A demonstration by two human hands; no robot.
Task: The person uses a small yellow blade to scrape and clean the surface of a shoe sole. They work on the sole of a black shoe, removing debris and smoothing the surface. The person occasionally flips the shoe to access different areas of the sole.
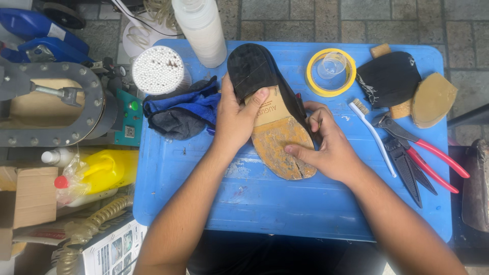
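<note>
Both hands, left hand [235, 122] and right hand [328, 150], clasp the upturned black shoe with worn tan sole [277, 130]; loosened fingers could let it slip onto the blue plastic surface [254, 203].

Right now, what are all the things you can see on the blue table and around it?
shoe: one, black with a worn tan sole, sole up, mid table
cloth: one, blue and grey, left of the shoe
tape roll: one, yellow, behind the shoe
toothbrush: one, white, right of the shoe
pliers: one, red handles, right side
black pincers: one, beside the pliers
sole pieces: a few, tan and black, far right corner
table: one, blue
yellow bottle: one, on the left, off the table
left hand: one, gripping the shoe's middle
right hand: one, thumb on the sole
</note>
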